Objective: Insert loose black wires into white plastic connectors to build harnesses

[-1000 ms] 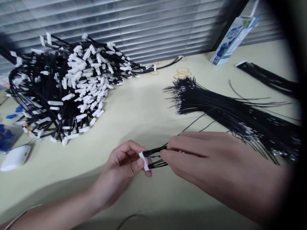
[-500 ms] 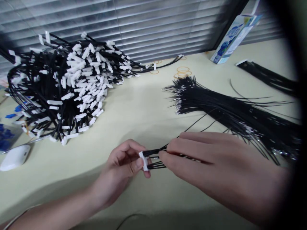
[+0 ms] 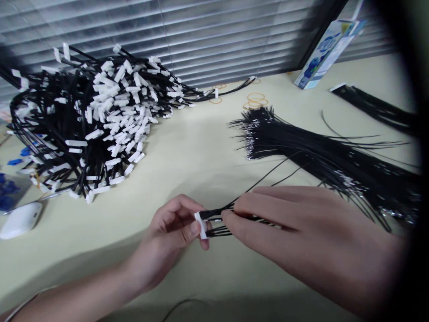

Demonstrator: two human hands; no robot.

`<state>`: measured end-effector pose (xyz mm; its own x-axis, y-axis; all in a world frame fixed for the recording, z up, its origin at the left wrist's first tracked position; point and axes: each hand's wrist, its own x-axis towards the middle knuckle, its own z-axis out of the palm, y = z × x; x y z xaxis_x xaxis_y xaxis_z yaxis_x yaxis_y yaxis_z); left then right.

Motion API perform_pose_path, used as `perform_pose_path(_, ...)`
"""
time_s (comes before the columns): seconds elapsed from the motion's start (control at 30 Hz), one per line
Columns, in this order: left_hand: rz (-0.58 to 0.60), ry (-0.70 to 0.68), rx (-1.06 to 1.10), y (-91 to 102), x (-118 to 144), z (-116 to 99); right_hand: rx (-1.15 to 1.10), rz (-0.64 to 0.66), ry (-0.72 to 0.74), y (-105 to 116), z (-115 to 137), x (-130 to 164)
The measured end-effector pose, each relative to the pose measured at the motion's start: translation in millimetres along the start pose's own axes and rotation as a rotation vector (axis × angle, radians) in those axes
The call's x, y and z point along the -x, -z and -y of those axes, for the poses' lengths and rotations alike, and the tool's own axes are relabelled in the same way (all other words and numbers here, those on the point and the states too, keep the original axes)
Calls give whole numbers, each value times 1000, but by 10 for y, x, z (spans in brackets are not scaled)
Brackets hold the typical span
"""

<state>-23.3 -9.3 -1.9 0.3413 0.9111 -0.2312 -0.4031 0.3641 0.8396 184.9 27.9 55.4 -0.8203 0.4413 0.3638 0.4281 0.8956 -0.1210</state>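
Observation:
My left hand [image 3: 167, 243] pinches a small white connector [image 3: 201, 225] between thumb and forefinger, low in the middle of the view. Several thin black wires [image 3: 217, 220] run out of the connector to the right. My right hand [image 3: 295, 237] grips those wires close to the connector, fingertips almost touching it. More wire strands trail from under my right hand toward the loose wire bundle [image 3: 318, 152] behind it.
A big heap of finished black harnesses with white connectors [image 3: 90, 120] fills the left back of the pale table [image 3: 187, 152]. A white mouse [image 3: 20, 220] lies at the left edge. Rubber bands [image 3: 254, 100] and a blue-white box [image 3: 326, 49] sit near the blinds.
My right fingertips have shifted slightly left along the wires toward the connector. The left hand and connector stay nearly still.

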Motion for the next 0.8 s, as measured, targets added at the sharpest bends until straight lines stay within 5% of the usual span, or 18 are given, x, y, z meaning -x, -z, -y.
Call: perform_pose_path(0.8,-47,-9,-35,-5,-2,10,168,-98,10,-73,53,35)
